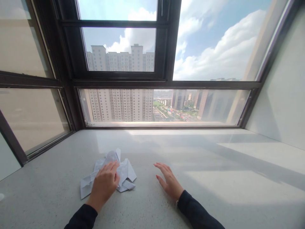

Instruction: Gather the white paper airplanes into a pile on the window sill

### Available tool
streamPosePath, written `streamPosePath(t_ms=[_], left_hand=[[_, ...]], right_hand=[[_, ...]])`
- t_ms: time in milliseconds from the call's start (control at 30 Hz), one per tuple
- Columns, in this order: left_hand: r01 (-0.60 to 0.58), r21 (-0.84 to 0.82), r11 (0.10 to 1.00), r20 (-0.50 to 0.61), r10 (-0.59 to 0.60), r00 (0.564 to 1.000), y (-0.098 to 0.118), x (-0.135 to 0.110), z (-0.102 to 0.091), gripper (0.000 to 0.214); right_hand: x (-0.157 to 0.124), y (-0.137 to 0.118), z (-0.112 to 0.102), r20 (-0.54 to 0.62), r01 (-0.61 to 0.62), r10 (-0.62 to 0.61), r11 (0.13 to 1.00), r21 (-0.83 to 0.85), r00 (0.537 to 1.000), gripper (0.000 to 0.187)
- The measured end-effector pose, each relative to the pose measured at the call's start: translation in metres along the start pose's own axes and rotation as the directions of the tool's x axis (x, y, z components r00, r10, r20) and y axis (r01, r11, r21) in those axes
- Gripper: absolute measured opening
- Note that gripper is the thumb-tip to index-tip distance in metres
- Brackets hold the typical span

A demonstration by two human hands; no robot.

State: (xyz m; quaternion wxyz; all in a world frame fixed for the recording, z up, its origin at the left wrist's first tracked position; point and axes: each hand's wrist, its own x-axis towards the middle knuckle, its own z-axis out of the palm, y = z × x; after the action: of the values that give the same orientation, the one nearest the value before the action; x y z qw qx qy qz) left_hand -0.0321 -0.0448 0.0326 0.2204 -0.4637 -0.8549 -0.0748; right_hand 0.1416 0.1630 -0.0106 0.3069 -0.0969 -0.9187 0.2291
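Fingers of the left hand press flat on a crumpled white paper, not curled around it. That paper lies on the pale speckled tabletop, near its left side. Well apart, the right hand rests spread and empty. Beyond stands a dark-framed window.

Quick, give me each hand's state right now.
Left hand: open, resting on the crumpled paper.
Right hand: open, empty, over the sill.

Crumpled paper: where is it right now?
In the head view, the paper lies low and left on the sill, under the left hand, left of the right hand.
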Motion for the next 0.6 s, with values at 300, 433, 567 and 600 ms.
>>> streamPosePath(t_ms=[300, 433, 567, 600], left_hand=[[-0.311, -0.076, 0.947, 0.014, 0.313, 0.950, 0.038, -0.004, 0.016, 0.032], [-0.249, -0.079, 0.965, 0.005, 0.250, 0.968, 0.038, -0.002, 0.006, 0.032], [-0.260, -0.172, 0.950, 0.034, 0.270, 0.962, 0.052, -0.003, 0.002, 0.034], [-0.252, -0.202, 0.946, 0.041, 0.265, 0.963, 0.057, -0.004, 0.003, 0.033]], right_hand=[[-0.001, 0.006, -0.001, 0.013, -0.060, 0.060, 0.998, -0.014, 0.998, 0.033], [-0.001, 0.004, 0.000, 0.026, -0.073, 0.073, 0.997, 0.011, 0.997, 0.032], [-0.001, 0.000, 0.001, 0.082, -0.079, 0.077, 0.996, 0.029, 0.994, 0.035], [-0.001, -0.001, 0.001, 0.100, -0.081, 0.078, 0.996, 0.029, 0.992, 0.036]])
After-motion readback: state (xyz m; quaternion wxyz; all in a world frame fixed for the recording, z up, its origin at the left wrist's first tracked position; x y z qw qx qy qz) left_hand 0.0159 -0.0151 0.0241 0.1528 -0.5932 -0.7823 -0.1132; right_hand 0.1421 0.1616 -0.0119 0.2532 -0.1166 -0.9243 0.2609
